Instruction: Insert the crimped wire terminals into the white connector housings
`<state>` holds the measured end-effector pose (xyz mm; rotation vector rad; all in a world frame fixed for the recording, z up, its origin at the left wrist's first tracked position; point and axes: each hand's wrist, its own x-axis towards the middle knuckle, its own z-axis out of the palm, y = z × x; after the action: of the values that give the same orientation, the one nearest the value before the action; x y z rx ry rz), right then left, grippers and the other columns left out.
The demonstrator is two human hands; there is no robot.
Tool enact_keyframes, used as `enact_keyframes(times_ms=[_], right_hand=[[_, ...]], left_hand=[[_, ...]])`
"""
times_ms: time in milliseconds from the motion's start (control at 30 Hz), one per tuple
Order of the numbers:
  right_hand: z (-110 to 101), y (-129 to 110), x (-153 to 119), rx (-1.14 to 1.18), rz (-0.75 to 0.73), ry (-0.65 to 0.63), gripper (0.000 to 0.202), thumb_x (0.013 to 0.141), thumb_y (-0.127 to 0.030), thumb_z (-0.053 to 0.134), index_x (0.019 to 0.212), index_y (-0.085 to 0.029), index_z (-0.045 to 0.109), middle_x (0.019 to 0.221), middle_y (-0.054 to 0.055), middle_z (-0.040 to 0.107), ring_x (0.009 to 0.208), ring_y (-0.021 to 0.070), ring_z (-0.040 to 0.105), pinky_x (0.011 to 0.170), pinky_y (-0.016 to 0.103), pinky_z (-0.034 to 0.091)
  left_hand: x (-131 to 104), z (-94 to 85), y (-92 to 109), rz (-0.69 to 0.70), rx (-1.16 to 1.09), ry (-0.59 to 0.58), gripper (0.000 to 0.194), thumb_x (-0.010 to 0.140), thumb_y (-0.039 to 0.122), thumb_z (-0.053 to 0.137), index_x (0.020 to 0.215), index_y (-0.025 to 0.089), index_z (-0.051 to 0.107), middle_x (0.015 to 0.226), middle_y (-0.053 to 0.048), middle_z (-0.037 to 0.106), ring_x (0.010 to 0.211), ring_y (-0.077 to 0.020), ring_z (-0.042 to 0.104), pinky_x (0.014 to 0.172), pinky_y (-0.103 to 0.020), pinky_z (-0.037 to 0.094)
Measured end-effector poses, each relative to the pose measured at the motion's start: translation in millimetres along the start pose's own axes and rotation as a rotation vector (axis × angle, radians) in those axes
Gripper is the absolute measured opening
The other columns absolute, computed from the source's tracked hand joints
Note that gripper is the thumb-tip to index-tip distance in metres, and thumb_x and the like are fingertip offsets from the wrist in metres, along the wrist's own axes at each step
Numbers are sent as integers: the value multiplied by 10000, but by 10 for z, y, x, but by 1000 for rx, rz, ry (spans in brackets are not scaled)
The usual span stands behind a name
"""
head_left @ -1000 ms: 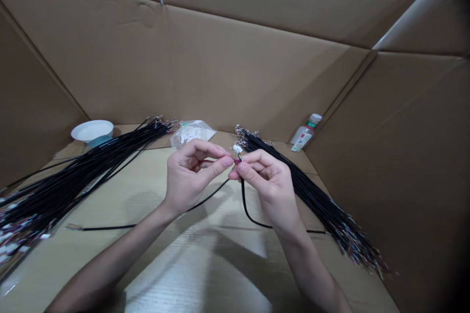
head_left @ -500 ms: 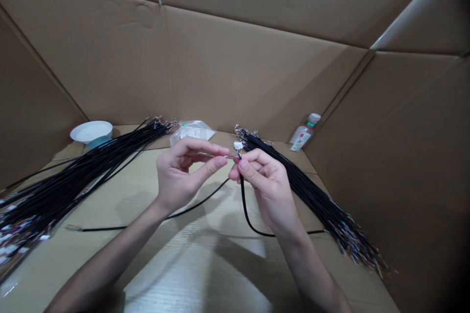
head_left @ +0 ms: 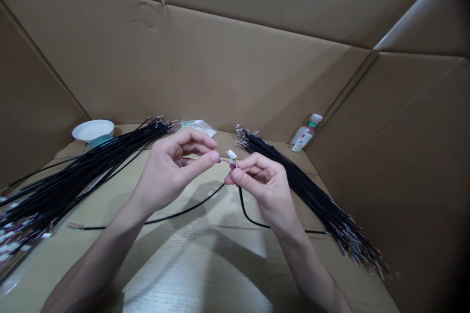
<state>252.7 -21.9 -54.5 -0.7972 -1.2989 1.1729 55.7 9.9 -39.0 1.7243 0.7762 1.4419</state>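
My right hand [head_left: 257,178] is closed around the end of a black cable [head_left: 243,205], just below a small white connector [head_left: 231,154] that sticks up above the fingertips. Thin coloured wires run between that connector and the cable's jacket. To the left, thumb and fingers of my left hand [head_left: 179,161] pinch the end of a thin loose wire [head_left: 223,160] that reaches across to my right fingertips. The cable loops down below my right hand. Another stretch of black cable [head_left: 183,212] passes behind my left forearm to a stripped end on the left.
Bundles of black cables lie at left [head_left: 81,171] and right [head_left: 304,181], with bare coloured wire ends. A white bowl [head_left: 93,129], a clear plastic bag [head_left: 200,127] and a bottle [head_left: 307,132] stand along the back. Cardboard walls [head_left: 264,68] surround the table [head_left: 176,274].
My left hand has drawn slightly left and its fingers have closed at the wire's end. The white connector has tilted and shifted a little left and down with my right hand.
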Motion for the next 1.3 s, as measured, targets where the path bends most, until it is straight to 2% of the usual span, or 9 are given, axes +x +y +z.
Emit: enact_keyframes(times_ms=[267,400,500,633,767,900,1067,1200,1300], right_hand=[[28,-24,-13,-170,-7,-50,169,791,-328,892,789,-214,767,751,17,785,680,168,706,661,309,566],[71,-17,-28,-289,-42,4,108,797,-264,872,786,-212,778,753,11,767,644,147,654,610,286,530],[107,9,-47,-330,-67,76,103,818,-249,846,814,-206,753,762,10,758,649,146,664,601,275,532],[120,64,-76,-485,-244,95,101,876,-166,751,846,-212,666,777,-16,717,641,124,644,546,241,479],[111,122,-89,-637,-425,20,116,918,-109,684,896,-222,689,832,-2,744,723,144,655,609,277,479],[136,125,-74,-448,-298,13,35,932,-197,744,931,-232,738,875,4,776,747,146,676,596,271,473],[177,72,-57,-275,-155,-4,133,962,-298,716,856,-220,729,793,2,753,667,135,626,551,263,427],[185,61,-65,-265,-132,24,125,954,-296,721,852,-223,716,756,-11,749,635,127,605,535,259,394],[182,68,-76,-277,-135,47,110,960,-301,724,875,-231,718,761,-15,752,658,130,622,551,262,403]], left_hand=[[31,-176,77,75,118,-159,200,860,244,821,1043,220,744,817,-29,780,727,-173,763,634,-205,606],[-17,-260,131,277,345,-188,201,841,182,816,1026,247,770,919,-32,790,789,-198,764,730,-258,612],[-53,-257,128,475,428,-254,203,824,120,810,965,263,776,871,-12,800,778,-203,767,748,-279,610],[-88,-154,39,632,445,-293,316,788,51,816,989,281,735,919,-6,819,828,-205,791,841,-317,636],[-84,-52,-71,538,307,-187,401,803,57,814,1078,289,636,950,-16,783,1019,-233,773,913,-360,626],[-22,-3,-158,361,86,-72,388,838,88,810,1059,279,554,891,1,716,1072,-225,742,950,-369,614],[20,47,-199,251,-69,-90,368,882,127,811,1047,254,507,958,-11,716,1028,-185,746,931,-310,602],[39,18,-141,169,-73,-67,332,925,164,785,1143,254,552,990,-3,727,1004,-157,736,900,-265,585],[52,-45,-51,174,87,-66,88,1003,217,693,1087,235,673,1033,-19,733,1012,-150,701,934,-272,543]])
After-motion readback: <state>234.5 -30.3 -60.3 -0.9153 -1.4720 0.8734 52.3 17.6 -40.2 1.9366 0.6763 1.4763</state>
